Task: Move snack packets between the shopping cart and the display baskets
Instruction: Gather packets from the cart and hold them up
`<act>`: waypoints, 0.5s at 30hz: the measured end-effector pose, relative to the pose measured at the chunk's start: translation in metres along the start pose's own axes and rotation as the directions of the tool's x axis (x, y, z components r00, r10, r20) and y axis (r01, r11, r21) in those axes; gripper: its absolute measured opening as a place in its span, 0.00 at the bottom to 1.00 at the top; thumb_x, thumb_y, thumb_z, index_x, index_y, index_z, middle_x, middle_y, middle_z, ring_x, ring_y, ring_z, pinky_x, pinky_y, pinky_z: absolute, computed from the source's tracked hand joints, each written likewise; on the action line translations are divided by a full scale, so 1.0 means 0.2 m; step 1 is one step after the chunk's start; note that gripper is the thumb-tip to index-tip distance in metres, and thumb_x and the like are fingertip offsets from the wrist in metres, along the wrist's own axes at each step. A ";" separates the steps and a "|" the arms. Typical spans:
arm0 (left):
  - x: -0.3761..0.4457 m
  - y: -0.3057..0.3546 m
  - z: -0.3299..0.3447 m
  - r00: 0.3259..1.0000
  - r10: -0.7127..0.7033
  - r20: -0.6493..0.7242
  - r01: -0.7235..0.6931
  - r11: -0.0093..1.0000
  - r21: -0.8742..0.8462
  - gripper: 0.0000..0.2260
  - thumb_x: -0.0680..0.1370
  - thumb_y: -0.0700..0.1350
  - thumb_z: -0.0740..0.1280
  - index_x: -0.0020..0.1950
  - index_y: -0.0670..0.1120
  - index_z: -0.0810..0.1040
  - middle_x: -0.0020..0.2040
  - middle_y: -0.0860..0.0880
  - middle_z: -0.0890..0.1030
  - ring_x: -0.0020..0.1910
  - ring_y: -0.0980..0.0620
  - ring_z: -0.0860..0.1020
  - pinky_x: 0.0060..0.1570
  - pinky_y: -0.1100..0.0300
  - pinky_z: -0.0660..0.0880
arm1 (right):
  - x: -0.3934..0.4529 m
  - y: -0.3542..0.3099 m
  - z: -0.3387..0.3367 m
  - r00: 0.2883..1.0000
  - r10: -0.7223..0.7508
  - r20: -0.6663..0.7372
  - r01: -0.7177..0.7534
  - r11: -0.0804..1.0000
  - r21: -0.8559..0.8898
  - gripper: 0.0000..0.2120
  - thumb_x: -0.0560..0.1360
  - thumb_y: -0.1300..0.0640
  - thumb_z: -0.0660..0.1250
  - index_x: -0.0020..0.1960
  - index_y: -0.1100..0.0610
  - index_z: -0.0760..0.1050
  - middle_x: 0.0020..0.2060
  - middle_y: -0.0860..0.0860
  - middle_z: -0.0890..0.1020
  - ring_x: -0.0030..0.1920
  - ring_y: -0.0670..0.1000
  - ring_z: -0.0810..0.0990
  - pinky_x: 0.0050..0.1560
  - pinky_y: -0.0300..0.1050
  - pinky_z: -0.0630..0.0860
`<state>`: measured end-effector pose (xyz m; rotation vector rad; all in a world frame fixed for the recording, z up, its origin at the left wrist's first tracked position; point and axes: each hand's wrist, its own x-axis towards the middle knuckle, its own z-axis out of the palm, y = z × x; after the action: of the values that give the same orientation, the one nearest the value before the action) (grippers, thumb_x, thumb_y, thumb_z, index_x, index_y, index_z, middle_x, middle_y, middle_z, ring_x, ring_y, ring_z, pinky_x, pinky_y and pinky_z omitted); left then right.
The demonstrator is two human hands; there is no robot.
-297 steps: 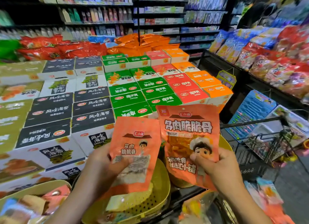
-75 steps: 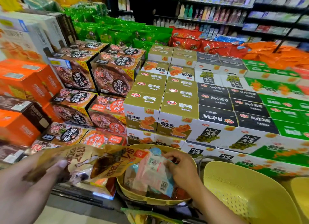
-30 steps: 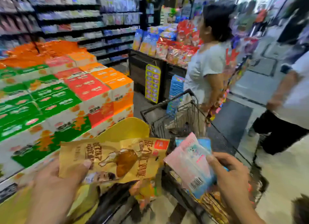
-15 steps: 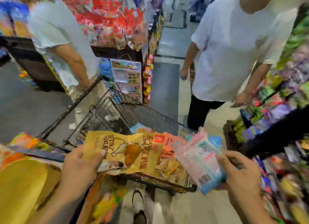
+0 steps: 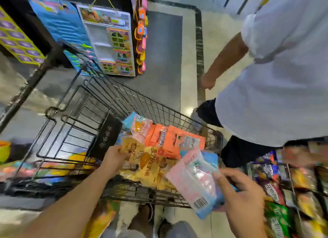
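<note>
The black wire shopping cart (image 5: 124, 99) stands below me, with snack packets piled at its near end. My left hand (image 5: 113, 157) reaches into the cart and holds yellow chicken-snack packets (image 5: 142, 159) against the pile. My right hand (image 5: 243, 193) grips a stack of pink and blue packets (image 5: 193, 177) above the cart's near right corner. Orange packets (image 5: 174, 141) and another pink and blue packet (image 5: 138, 125) lie deeper in the cart.
A person in a white shirt (image 5: 276, 81) stands close to the cart's right side. A rack of dark snack packs (image 5: 287, 184) is at my right. Hanging toy cards (image 5: 108, 42) and a display stand are beyond the cart. A yellow basket edge (image 5: 4, 150) shows at far left.
My view tilted down over the cart. My left hand lowered the yellow packets into the cart onto the pile. My right hand brought the pink and blue packets closer to the cart's corner.
</note>
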<state>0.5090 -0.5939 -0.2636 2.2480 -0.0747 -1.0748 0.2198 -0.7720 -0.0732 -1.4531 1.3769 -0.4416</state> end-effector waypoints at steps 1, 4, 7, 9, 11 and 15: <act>0.08 -0.06 0.04 0.999 -0.040 0.029 0.039 0.999 0.018 0.03 0.75 0.38 0.73 0.44 0.45 0.85 0.39 0.47 0.84 0.44 0.46 0.82 0.41 0.56 0.74 | 0.03 0.00 0.06 1.000 0.006 0.008 -0.006 1.000 -0.019 0.05 0.75 0.61 0.77 0.44 0.51 0.87 0.40 0.50 0.86 0.40 0.59 0.85 0.22 0.60 0.81; 0.28 -0.21 0.15 0.983 -0.156 0.099 0.151 0.986 0.065 0.04 0.73 0.36 0.76 0.47 0.42 0.85 0.45 0.44 0.84 0.52 0.44 0.82 0.45 0.57 0.73 | 0.16 0.00 0.24 0.998 0.011 0.059 -0.006 0.997 -0.075 0.07 0.75 0.60 0.78 0.43 0.49 0.86 0.40 0.49 0.87 0.41 0.60 0.86 0.27 0.62 0.83; 0.44 -0.33 0.26 0.954 -0.227 0.195 0.190 0.962 0.194 0.05 0.76 0.37 0.73 0.51 0.43 0.83 0.51 0.43 0.83 0.57 0.43 0.81 0.55 0.53 0.77 | 0.31 0.04 0.41 0.992 -0.009 0.123 0.021 0.995 -0.094 0.08 0.76 0.60 0.76 0.42 0.48 0.86 0.39 0.50 0.87 0.38 0.57 0.85 0.33 0.62 0.84; 0.52 -0.42 0.32 0.959 -0.231 0.165 0.166 0.929 0.332 0.11 0.80 0.41 0.68 0.61 0.39 0.82 0.60 0.39 0.82 0.62 0.41 0.80 0.59 0.53 0.76 | 0.41 0.10 0.54 0.988 0.014 0.154 -0.011 1.000 -0.024 0.09 0.77 0.62 0.75 0.41 0.51 0.85 0.38 0.55 0.86 0.38 0.58 0.82 0.37 0.55 0.82; 0.56 -0.48 0.34 0.959 -0.255 0.127 0.184 0.896 0.403 0.15 0.83 0.42 0.64 0.67 0.37 0.78 0.65 0.38 0.80 0.65 0.39 0.78 0.61 0.51 0.75 | 0.50 0.15 0.68 0.974 0.077 0.211 -0.097 0.992 0.086 0.09 0.77 0.65 0.75 0.39 0.55 0.84 0.37 0.63 0.82 0.39 0.57 0.77 0.42 0.59 0.76; 0.60 -0.57 0.33 0.948 -0.272 0.165 0.143 0.826 0.545 0.17 0.83 0.43 0.61 0.68 0.38 0.76 0.66 0.36 0.78 0.66 0.38 0.78 0.62 0.50 0.75 | 0.65 0.28 1.01 0.925 0.227 0.304 -0.300 0.928 0.220 0.10 0.78 0.68 0.71 0.40 0.58 0.82 0.39 0.60 0.75 0.38 0.55 0.72 0.36 0.48 0.71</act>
<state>0.5179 -0.5745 -0.4398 2.6439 -0.2577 -1.6000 0.3920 -0.7921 -0.2478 -1.0466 1.2175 -0.2263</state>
